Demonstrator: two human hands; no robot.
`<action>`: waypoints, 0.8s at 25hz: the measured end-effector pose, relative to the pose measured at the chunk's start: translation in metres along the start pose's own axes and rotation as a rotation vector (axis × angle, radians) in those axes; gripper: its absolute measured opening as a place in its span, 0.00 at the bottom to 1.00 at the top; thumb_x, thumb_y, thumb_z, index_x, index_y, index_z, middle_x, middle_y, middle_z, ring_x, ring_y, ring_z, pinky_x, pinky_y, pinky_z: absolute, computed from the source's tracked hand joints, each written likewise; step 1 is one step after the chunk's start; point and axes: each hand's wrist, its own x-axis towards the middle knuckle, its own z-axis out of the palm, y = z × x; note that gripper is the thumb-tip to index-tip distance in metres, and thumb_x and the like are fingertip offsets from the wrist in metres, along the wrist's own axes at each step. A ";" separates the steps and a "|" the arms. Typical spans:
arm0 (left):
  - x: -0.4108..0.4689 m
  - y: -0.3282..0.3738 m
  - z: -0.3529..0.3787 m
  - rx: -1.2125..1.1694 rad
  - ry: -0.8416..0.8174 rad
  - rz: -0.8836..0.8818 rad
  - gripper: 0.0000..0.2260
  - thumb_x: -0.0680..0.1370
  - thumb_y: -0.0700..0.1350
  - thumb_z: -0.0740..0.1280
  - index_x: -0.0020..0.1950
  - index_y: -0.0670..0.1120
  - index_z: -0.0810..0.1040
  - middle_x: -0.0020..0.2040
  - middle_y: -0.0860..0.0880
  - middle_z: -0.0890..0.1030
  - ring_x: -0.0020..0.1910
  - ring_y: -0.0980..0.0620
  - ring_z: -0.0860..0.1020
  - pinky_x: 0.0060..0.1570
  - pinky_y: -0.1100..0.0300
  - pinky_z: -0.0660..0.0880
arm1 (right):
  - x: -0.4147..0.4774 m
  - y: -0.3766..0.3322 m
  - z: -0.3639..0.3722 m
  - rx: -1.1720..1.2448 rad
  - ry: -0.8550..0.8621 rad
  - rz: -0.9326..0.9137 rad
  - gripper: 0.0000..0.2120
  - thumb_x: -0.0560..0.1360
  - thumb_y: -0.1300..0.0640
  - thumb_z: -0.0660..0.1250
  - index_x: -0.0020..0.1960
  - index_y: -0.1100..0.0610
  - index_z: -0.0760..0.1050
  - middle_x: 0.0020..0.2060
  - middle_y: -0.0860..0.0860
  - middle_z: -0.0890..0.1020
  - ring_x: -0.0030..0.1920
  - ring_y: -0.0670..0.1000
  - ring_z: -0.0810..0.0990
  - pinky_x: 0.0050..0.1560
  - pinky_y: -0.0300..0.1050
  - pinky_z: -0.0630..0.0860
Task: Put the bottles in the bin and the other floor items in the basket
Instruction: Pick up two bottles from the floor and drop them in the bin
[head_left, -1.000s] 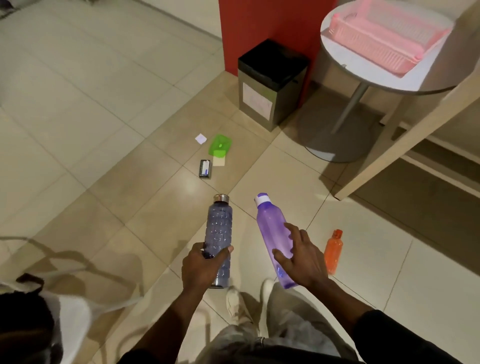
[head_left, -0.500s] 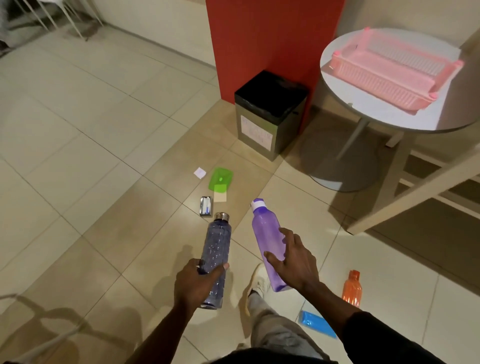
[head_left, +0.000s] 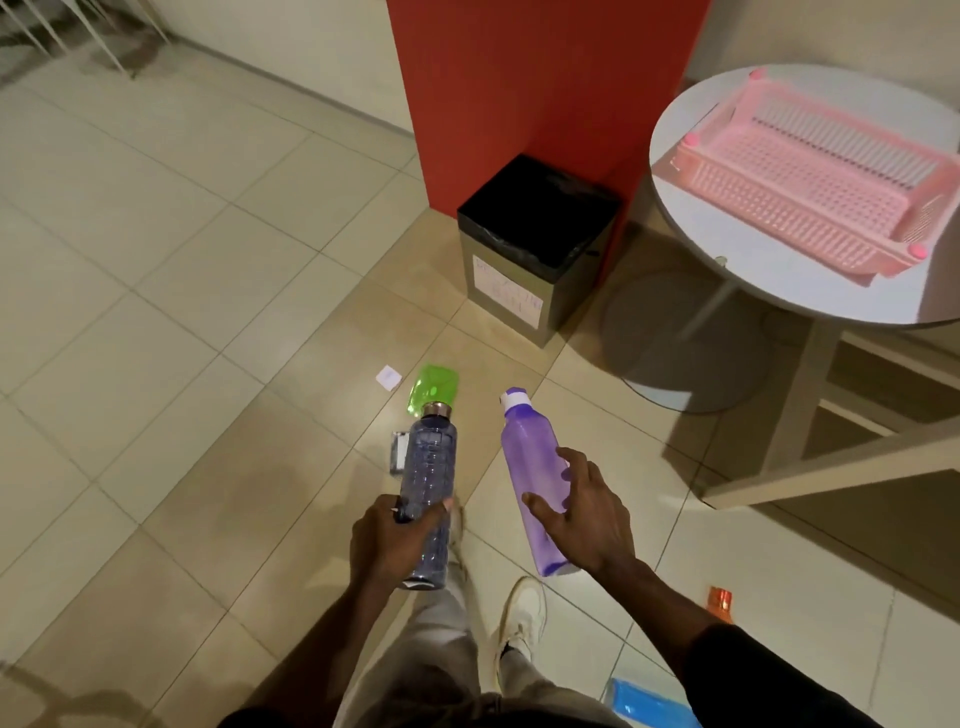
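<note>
My left hand (head_left: 390, 540) grips a clear blue-grey bottle (head_left: 429, 467) with a metal cap. A purple bottle (head_left: 530, 462) with a white cap is held in my right hand (head_left: 584, 519). Both bottles point toward the black-lined bin (head_left: 535, 244), which stands ahead against the red pillar. A pink basket (head_left: 800, 192) sits on the round white table (head_left: 691, 135) at the right. On the floor lie a green item (head_left: 435, 391), a white paper square (head_left: 388, 376), a small silver item (head_left: 399, 453), an orange bottle (head_left: 721, 603) and a blue item (head_left: 644, 704).
The red pillar (head_left: 530, 93) rises behind the bin. A pale wooden frame (head_left: 831, 462) stands at the right under the table. My white shoe (head_left: 522, 618) and trouser legs are at the bottom centre. Tiled floor spreads to the left.
I have stepped forward with both bottles; the bin, table and basket are nearer and larger. The orange bottle has slid down toward the bottom right, and a blue item has come into view.
</note>
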 end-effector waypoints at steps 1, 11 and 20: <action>0.016 0.011 0.001 -0.011 -0.022 0.010 0.28 0.69 0.69 0.78 0.55 0.49 0.80 0.46 0.52 0.85 0.44 0.51 0.84 0.45 0.52 0.83 | 0.012 -0.001 0.002 0.010 0.009 0.027 0.38 0.74 0.29 0.67 0.75 0.49 0.63 0.62 0.48 0.78 0.48 0.49 0.83 0.43 0.43 0.81; 0.192 0.152 -0.013 0.044 -0.190 0.172 0.25 0.66 0.71 0.79 0.47 0.52 0.80 0.40 0.58 0.84 0.39 0.60 0.81 0.36 0.60 0.74 | 0.151 -0.035 -0.025 0.103 0.158 0.330 0.40 0.72 0.27 0.69 0.75 0.47 0.63 0.61 0.46 0.81 0.50 0.50 0.83 0.46 0.45 0.82; 0.283 0.262 0.011 0.102 -0.275 0.192 0.25 0.68 0.69 0.78 0.49 0.50 0.82 0.40 0.55 0.86 0.38 0.57 0.84 0.32 0.63 0.74 | 0.261 -0.041 -0.059 0.217 0.175 0.428 0.39 0.72 0.27 0.68 0.74 0.48 0.65 0.61 0.45 0.81 0.49 0.48 0.82 0.47 0.42 0.79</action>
